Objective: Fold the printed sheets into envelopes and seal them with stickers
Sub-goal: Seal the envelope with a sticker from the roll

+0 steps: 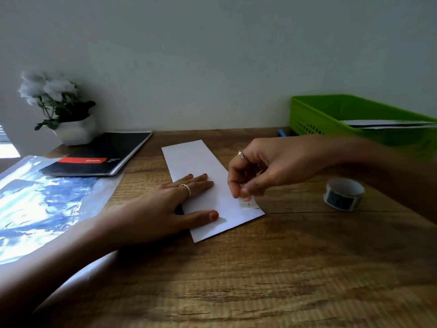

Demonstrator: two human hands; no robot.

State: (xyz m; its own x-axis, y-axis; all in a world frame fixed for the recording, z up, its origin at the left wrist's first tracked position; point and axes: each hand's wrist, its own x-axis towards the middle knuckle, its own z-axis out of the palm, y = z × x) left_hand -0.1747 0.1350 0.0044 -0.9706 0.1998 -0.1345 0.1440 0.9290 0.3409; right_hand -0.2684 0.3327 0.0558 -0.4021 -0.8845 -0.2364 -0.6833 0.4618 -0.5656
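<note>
Left hand [165,204] flat on folded envelope [201,166]; right hand [272,171] grip pinching sticker [247,198] (wooden worktop [260,280]).

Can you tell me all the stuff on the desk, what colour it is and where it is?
folded sheet: one, white, middle of desk
sticker: one, pale printed, on the sheet's right edge
sticker roll: one, white and blue, right
basket: one, green, back right, papers inside
notebook: one, black and red, back left
plastic sleeve: one, blue-white print, left
flower pot: one, white, back left
desk: one, brown wood
left hand: flat on sheet
right hand: pinching the sticker
</note>
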